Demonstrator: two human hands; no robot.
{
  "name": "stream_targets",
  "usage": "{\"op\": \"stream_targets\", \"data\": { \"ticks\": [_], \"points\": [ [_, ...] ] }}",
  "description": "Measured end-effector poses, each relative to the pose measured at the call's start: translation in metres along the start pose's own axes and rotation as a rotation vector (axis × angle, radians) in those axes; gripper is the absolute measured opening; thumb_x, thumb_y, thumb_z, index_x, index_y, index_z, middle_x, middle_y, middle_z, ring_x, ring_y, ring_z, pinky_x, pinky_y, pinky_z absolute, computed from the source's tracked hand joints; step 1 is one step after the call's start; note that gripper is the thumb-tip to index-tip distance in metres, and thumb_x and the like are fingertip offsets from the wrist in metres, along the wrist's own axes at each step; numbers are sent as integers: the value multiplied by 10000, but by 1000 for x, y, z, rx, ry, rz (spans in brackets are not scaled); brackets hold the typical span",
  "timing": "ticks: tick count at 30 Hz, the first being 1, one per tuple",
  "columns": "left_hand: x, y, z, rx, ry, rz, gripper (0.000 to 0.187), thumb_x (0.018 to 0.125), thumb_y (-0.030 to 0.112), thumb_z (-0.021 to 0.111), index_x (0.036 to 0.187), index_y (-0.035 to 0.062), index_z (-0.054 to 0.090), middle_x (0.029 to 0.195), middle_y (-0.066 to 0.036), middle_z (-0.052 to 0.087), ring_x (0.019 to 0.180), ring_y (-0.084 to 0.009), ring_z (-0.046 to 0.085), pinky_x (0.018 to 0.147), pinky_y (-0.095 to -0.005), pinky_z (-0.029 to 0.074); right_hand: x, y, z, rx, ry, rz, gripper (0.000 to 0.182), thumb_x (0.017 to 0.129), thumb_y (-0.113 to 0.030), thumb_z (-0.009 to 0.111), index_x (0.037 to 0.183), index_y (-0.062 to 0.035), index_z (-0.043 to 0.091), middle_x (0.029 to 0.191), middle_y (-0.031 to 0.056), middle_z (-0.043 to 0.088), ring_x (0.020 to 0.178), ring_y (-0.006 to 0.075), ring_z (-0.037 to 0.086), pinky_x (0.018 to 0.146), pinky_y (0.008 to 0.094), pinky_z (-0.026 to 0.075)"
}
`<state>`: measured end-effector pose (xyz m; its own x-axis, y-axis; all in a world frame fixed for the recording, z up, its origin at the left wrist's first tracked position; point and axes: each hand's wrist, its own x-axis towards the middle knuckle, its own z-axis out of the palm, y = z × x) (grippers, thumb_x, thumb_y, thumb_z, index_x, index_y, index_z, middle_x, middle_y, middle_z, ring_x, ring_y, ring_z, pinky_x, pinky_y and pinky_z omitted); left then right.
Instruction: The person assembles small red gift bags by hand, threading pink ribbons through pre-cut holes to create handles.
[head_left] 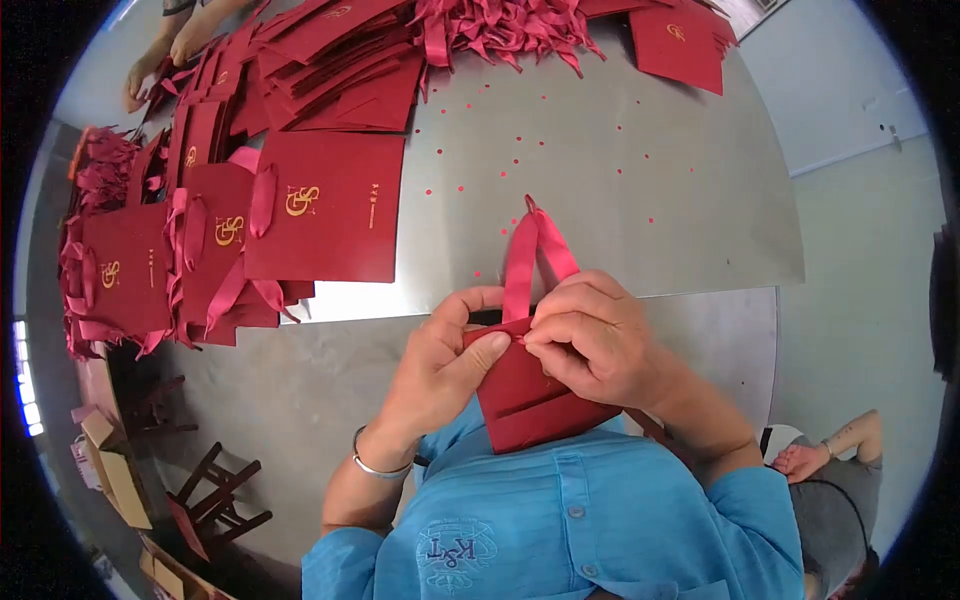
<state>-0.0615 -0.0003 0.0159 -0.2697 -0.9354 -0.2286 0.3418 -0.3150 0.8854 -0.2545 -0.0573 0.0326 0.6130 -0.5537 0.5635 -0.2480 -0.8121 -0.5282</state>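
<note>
A small dark red paper gift bag (pixel 540 405) is held in front of my chest, its top edge towards the table. My left hand (pixel 440 365) grips the bag's upper left edge, thumb on the near face. At the rim, my right hand (pixel 590 340) pinches a bit of pink ribbon against the bag, its fingertips partly hiding the spot. The pink ribbon handle (pixel 520 265) rises from the rim in a loop over the table edge.
On the metal table (pixel 700 220) lie piles of red gift bags (pixel 340 205), a heap of pink ribbons (pixel 510 30) and scattered red paper dots. Another person's hands (pixel 185 45) are at the upper left; another person (pixel 830 490) is at the lower right. A wooden stool (pixel 215 490) stands below.
</note>
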Motion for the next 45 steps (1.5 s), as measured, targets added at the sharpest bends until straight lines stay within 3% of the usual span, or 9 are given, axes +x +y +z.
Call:
{"op": "stream_targets", "data": {
  "ticks": [4, 6, 10, 16, 26, 32, 37, 40, 45],
  "points": [
    [0, 2, 1, -69, 12, -36, 409, 939, 16, 558, 1315, -30, 404, 1110, -119, 642, 999, -122, 609, 850, -249, 503, 7, 3, -30, 60, 23, 170, 212, 707, 21, 733, 895, -35, 651, 880, 68, 634, 735, 205, 589, 650, 300, 479],
    [-1, 0, 2, -105, -3, -64, 443, 914, 2, 590, 1314, -33, 403, 1128, -127, 633, 1018, -133, 607, 877, -260, 502, 1, 11, -47, 215, 23, 554, 138, 796, -16, 693, 930, -17, 660, 872, 66, 634, 709, 150, 585, 624, 271, 457],
    [-2, -5, 11, -170, -20, 45, 574, 826, -28, 683, 1325, -30, 400, 1147, -123, 626, 1030, -144, 606, 916, -281, 491, 0, 23, -60, 496, -312, 913, 122, 861, -81, 667, 770, -4, 645, 701, 2, 577, 645, 43, 496, 551, 222, 376],
    [-13, -17, 16, -175, -89, -106, 431, 852, -20, 670, 1261, -15, 533, 1121, -50, 645, 1008, -108, 587, 902, -275, 483, 12, 24, -58, 524, -417, 905, 285, 849, -115, 675, 622, -23, 529, 562, -62, 442, 557, 21, 371, 497, 238, 294],
    [-21, -24, 15, -88, -99, -9, 314, 901, 8, 635, 1213, 5, 609, 1085, -31, 666, 983, -87, 577, 876, -265, 481, 6, 16, -42, 389, -223, 1048, 245, 807, -93, 629, 591, -32, 531, 560, -45, 519, 539, 9, 425, 465, 233, 305],
    [-26, -21, 18, -128, -82, -33, 304, 901, -2, 625, 1205, -3, 612, 1092, -43, 669, 999, -94, 582, 888, -270, 480, -2, 14, -38, 415, -159, 1035, 202, 834, -112, 632, 649, -45, 588, 596, -40, 556, 553, 11, 446, 476, 229, 331],
    [-22, -20, 19, -356, -10, -15, 356, 886, -27, 618, 1239, -18, 576, 1141, -89, 652, 1044, -156, 604, 909, -317, 498, -6, -4, -58, 888, 0, 1165, 167, 859, -148, 684, 949, -7, 676, 889, 29, 672, 801, 69, 594, 704, 232, 468],
    [-12, -10, 20, -464, 22, -24, 409, 887, -6, 612, 1286, -24, 525, 1206, -114, 617, 1093, -206, 599, 947, -365, 494, -27, -9, -59, 839, -159, 1024, 234, 885, -158, 679, 1064, -7, 669, 936, 2, 669, 844, 54, 591, 743, 246, 489],
    [14, -22, 20, -483, -51, -84, 405, 918, 107, 620, 1279, -14, 483, 1220, -127, 603, 1132, -211, 577, 976, -349, 468, 5, -22, -97, 479, 39, 958, 156, 850, -65, 685, 987, 8, 696, 977, 43, 685, 870, 75, 601, 716, 263, 499]
  ]
}}
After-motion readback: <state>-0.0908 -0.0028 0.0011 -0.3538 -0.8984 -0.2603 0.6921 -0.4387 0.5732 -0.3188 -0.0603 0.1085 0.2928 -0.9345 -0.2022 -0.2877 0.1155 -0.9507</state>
